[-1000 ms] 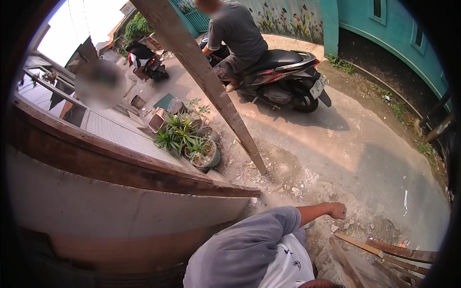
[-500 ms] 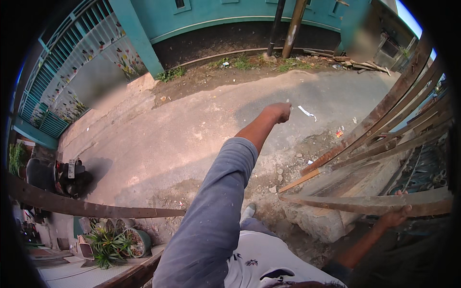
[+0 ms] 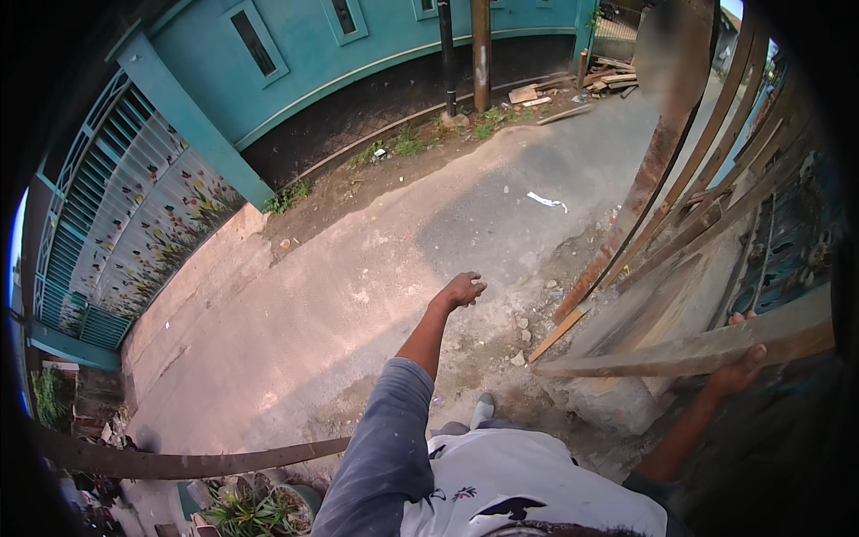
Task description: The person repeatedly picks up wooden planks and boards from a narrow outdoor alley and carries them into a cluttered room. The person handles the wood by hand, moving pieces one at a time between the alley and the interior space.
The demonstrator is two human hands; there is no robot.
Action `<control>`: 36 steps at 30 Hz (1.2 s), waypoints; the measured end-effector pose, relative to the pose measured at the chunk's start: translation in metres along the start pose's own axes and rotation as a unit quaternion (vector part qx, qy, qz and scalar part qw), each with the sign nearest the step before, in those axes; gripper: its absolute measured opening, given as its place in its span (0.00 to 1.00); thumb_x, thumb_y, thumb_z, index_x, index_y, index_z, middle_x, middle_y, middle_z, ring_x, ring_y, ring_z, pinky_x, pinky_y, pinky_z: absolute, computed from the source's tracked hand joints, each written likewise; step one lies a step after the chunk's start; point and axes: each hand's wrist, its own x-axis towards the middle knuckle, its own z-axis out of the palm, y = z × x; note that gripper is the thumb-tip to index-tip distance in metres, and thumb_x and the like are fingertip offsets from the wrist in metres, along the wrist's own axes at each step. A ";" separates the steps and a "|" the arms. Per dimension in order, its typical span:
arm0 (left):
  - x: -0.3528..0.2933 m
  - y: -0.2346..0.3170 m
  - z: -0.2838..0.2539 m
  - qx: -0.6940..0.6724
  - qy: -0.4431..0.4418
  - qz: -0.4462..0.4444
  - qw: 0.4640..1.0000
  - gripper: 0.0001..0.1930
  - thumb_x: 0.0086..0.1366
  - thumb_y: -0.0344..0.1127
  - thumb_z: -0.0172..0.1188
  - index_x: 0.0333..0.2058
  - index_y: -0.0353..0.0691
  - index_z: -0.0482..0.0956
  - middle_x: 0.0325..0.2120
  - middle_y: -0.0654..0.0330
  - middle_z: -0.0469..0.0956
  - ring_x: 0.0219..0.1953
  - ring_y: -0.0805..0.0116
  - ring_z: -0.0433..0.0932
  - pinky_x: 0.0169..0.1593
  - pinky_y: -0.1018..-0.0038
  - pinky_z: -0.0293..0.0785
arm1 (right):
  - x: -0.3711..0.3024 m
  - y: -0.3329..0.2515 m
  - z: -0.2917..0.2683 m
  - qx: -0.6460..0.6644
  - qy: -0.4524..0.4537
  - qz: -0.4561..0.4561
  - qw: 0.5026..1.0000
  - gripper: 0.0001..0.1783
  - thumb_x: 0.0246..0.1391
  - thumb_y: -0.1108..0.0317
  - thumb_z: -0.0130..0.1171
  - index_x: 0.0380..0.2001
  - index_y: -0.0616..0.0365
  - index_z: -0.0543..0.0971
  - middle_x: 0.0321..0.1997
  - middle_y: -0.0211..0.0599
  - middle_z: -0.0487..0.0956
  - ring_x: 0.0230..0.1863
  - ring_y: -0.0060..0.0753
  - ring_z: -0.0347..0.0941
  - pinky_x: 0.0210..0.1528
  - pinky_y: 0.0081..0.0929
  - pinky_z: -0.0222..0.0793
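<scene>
Green pot of spiky leaves, wooden beam in the right hand.

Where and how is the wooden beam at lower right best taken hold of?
Probably on the broader stretch of the wooden beam toward the right edge, coming from the near side, below it in the view. It looks long and narrow enough to wrap: the right grip sits at its near edge, with fingertips showing past the far one.

A plank partly hides the right hand. The bottom edge cuts off a potted plant.
</scene>
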 end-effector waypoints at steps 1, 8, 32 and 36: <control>-0.011 -0.066 0.024 0.029 -0.002 -0.053 0.998 0.31 0.64 0.45 0.58 0.60 0.32 0.67 0.28 0.53 0.81 0.25 0.63 0.80 0.27 0.67 0.76 | 0.001 0.001 0.002 0.007 -0.007 -0.001 1.000 0.50 0.60 0.30 0.45 0.58 0.76 0.67 0.49 0.57 0.77 0.52 0.46 0.74 0.57 0.39 0.68; -0.126 -0.268 0.118 -0.136 -0.049 -0.335 0.931 0.08 0.57 0.34 0.59 0.36 0.41 0.76 0.28 0.62 0.79 0.25 0.64 0.79 0.23 0.67 0.74 | 0.006 0.008 -0.016 0.023 -0.030 0.012 0.999 0.49 0.60 0.31 0.43 0.58 0.76 0.67 0.51 0.57 0.76 0.53 0.47 0.74 0.59 0.40 0.66; -0.117 -0.273 0.131 -0.234 0.056 -0.331 0.912 0.05 0.65 0.34 0.53 0.35 0.41 0.76 0.29 0.59 0.79 0.25 0.67 0.80 0.20 0.73 0.73 | 0.001 -0.001 -0.013 -0.005 0.052 -0.024 0.998 0.47 0.59 0.35 0.50 0.58 0.74 0.64 0.53 0.54 0.74 0.50 0.45 0.75 0.55 0.40 0.70; -0.101 -0.333 0.123 0.278 -0.152 -0.048 0.947 0.08 0.68 0.32 0.48 0.39 0.40 0.77 0.38 0.56 0.80 0.35 0.62 0.83 0.31 0.68 0.80 | 0.004 0.026 -0.021 0.006 0.020 -0.013 1.000 0.46 0.58 0.33 0.50 0.58 0.70 0.65 0.50 0.49 0.75 0.50 0.42 0.74 0.54 0.38 0.70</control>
